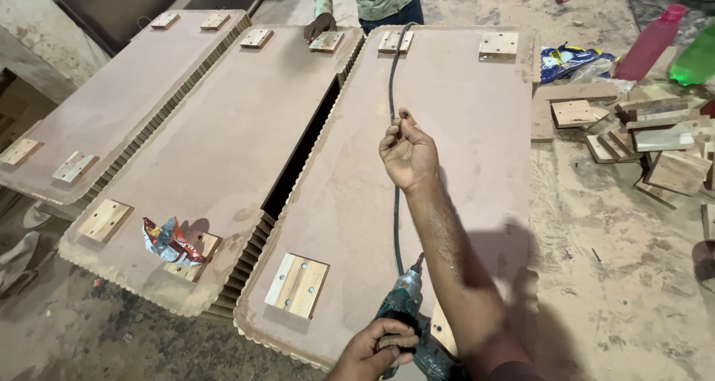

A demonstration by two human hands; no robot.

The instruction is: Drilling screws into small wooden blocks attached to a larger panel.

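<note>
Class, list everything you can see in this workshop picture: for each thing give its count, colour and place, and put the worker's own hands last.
Boards: three, pinkish-brown, side by side.
Wooden blocks: pale, at board ends.
Crumpled wrapper: one, red, middle board.
Cable: one, black, along right board.
Drill: one, teal, bottom centre.
Offcuts: pale pile, floor right.
Bottles: pink and green, top right.
Co-worker's hand: on far block.
Left hand: grips drill.
Right hand: holds cable.
</note>
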